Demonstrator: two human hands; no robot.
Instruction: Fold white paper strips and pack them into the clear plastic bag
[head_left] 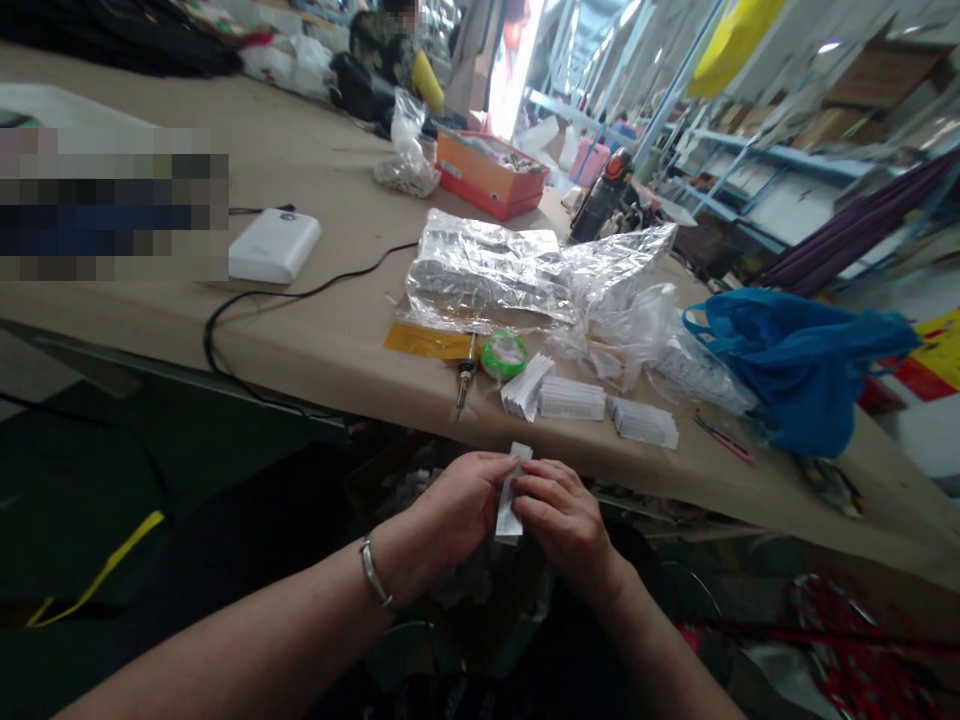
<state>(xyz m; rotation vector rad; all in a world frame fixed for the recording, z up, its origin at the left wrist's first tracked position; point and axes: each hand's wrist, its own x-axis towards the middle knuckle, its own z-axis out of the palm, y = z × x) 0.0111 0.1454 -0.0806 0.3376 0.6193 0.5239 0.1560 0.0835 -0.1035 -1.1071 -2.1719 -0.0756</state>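
Over my lap, just off the table's near edge, a narrow white paper strip (510,520) is held between both hands. My left hand (457,505) pinches its left side, a bracelet round that wrist. Curled against the strip's right side are the fingers of my right hand (562,515). Beyond them on the table lie several stacks of white labels: a fanned stack (527,386), a middle stack (571,398) and a right stack (643,423). A soldering-iron-like tool (466,372) with a metal tip rests beside a green-rimmed roll (503,355).
Clear plastic packaging (487,270) covers the table's middle, with a blue bag (802,350) on the right. Near the front edge lie pink-handled scissors (724,438). A black cable (300,295) runs left, near a white power bank (276,246). An orange box (491,178) stands behind.
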